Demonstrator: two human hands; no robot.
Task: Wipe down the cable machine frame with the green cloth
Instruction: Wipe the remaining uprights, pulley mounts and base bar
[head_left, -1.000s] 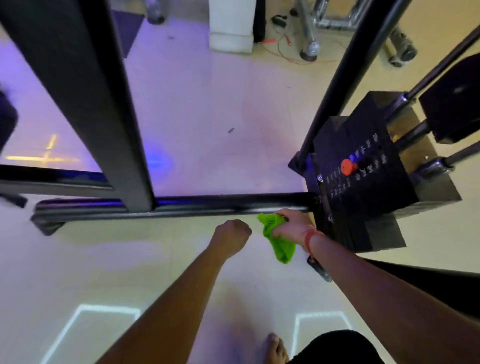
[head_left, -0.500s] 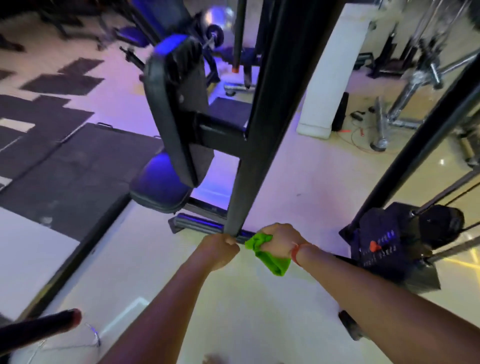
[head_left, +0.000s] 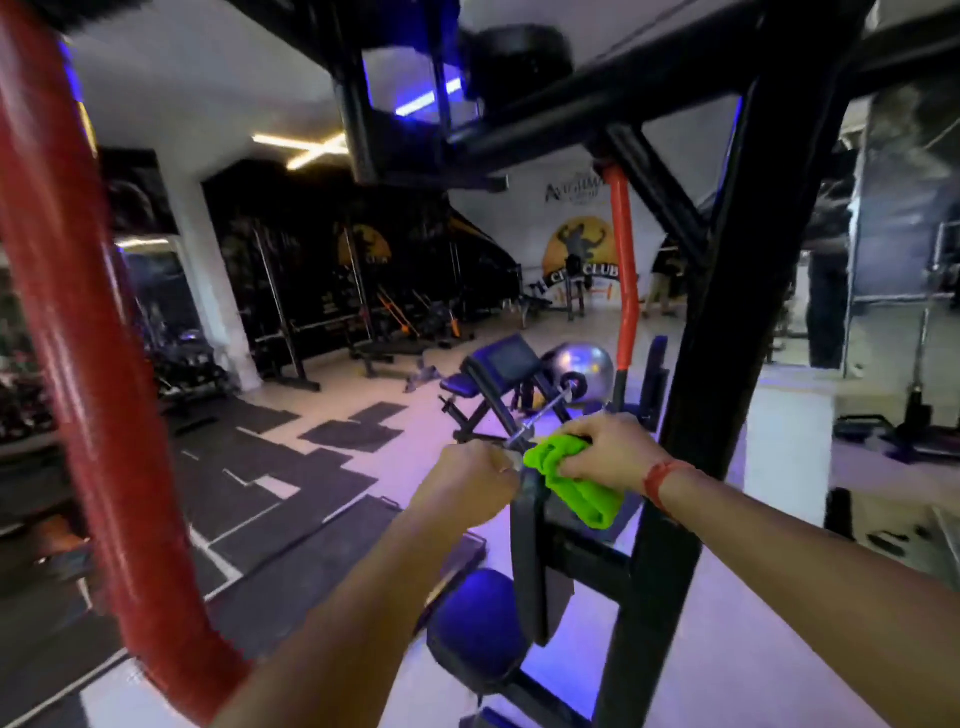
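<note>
**Green cloth held at the top of the back pad**

- Far left: a red padded bar (head_left: 78, 364) is seen curving down through the near field, blurred.
- Behind it: black floor mats (head_left: 291, 499) are laid in patches on a pale floor; racks and benches are lined along a dark back wall.
- Centre: the left hand (head_left: 470, 475) is curled into a fist, just beside the top edge of a black back pad (head_left: 524, 561). Whether anything is held in it cannot be told.
- Just right of that: the green cloth (head_left: 571, 483) is gripped in the right hand (head_left: 605, 452), fingers closed over its upper part, the rest hanging in a folded bunch. The cloth is pressed at the top of the back pad, close to the fist. A red band is worn on the right wrist.
- Below: a blue seat (head_left: 478, 629) is fixed under the pad, lit by purple light.
- Right: the black frame upright (head_left: 722, 322) of the cable machine is seen rising beside the right forearm, joined overhead to dark cross beams. A second red bar (head_left: 623, 270) hangs behind it.
- Mid background: a silver ball (head_left: 584, 369) is placed beside a blue bench.
</note>
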